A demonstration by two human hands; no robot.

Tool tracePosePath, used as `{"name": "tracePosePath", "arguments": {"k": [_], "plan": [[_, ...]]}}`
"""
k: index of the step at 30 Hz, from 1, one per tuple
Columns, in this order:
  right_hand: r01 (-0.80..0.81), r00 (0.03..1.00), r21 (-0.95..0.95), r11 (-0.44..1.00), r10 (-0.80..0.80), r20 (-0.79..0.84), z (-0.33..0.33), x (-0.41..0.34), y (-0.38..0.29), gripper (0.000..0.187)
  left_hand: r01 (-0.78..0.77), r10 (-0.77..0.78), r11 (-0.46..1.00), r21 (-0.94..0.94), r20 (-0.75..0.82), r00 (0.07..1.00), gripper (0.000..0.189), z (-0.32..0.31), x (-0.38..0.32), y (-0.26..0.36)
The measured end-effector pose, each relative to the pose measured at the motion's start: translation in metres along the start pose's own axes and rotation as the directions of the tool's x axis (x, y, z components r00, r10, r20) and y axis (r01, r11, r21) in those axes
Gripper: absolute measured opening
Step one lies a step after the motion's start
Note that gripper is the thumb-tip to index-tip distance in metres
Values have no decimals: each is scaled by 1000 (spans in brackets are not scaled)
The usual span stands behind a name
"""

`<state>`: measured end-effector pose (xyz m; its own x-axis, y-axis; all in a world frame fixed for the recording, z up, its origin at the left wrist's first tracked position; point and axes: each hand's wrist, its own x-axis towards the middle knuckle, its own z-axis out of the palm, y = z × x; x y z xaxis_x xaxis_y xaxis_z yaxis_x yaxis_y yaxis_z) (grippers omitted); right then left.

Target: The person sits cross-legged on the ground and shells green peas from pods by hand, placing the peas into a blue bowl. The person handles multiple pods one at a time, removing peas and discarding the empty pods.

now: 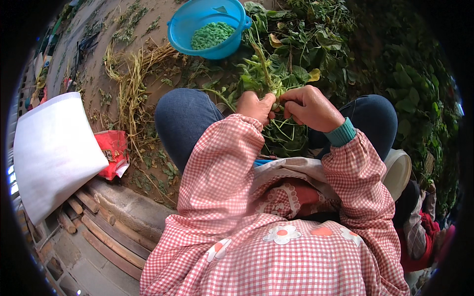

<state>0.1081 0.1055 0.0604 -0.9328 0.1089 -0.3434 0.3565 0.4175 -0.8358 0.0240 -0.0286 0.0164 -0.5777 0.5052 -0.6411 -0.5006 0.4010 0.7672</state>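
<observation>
My left hand (pixel 256 105) grips a leafy green plant stalk (pixel 263 66) with pods and leaves on it, between my knees. My right hand (pixel 309 107) is close on its right, thumb and fingers pinched at the same cluster; what exactly lies between the fingertips is hidden. Beyond my left hand stands a blue plastic basin (pixel 222 51) with many green beans (pixel 213 34) in it and a leaf on its inner wall. Cut leafy plants (pixel 314 37) lie in a heap just past both hands.
Dried stalks (pixel 133 74) lie on the ground at the left. Nearer are a red packet (pixel 113 151), a large white sheet or sack (pixel 55 151) and wooden poles (pixel 107 236) beside a stone ledge (pixel 126 207). A pale bucket (pixel 400 174) stands by my right knee; another person (pixel 418 229) is at lower right.
</observation>
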Motion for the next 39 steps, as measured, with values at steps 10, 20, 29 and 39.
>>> {"name": "tracePosePath", "arguments": {"k": [10,20,29,39], "plan": [[-122,963,-156,980,79,-256,-16,0,18,23,51,32,925,-376,212,977,10,-7,10,-12],[14,952,-266,964,-95,-292,-3,15,35,25,146,98,891,-431,494,864,21,-12,4,-5],[60,941,-267,962,-143,-307,-13,12,26,24,168,93,892,-421,533,841,30,-15,-1,6],[58,932,-257,965,-145,-331,-11,11,27,21,193,-69,936,-295,385,920,36,-13,0,6]]}}
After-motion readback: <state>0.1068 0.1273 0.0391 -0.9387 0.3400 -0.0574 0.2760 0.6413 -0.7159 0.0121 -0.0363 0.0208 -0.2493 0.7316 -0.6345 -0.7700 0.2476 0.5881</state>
